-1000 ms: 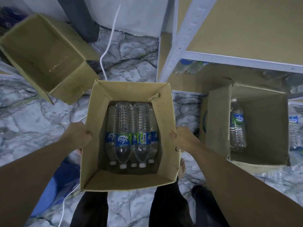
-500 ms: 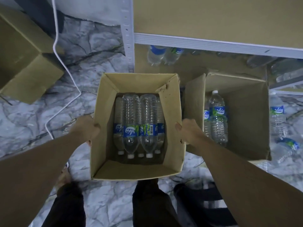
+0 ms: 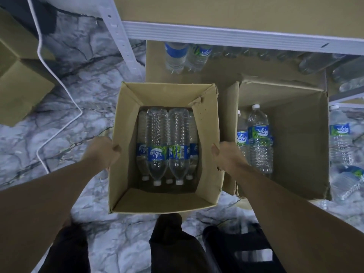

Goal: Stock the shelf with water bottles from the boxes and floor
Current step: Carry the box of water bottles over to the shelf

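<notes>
I hold an open cardboard box point(image 3: 208, 154) in front of me, off the floor. My left hand point(image 3: 104, 152) grips its left wall and my right hand point(image 3: 226, 156) grips its right wall. Several clear water bottles point(image 3: 167, 146) with blue and green labels lie inside, caps toward me. Right of it a second open box point(image 3: 299, 142) stands on the floor with two upright bottles point(image 3: 258, 138). The white metal shelf point(image 3: 216, 34) is straight ahead; two bottles point(image 3: 185, 56) stand on its lowest board.
More bottles point(image 3: 342, 146) stand and lie on the marble floor point(image 3: 78, 99) at the far right. An empty cardboard box point(image 3: 17, 83) sits at the left. A white cable point(image 3: 59, 129) runs across the floor. My dark-trousered legs are below the held box.
I have carried the box to the right, toward the shelf. The empty box has slid to the left edge and the second box with upright bottles is now close on the right.
</notes>
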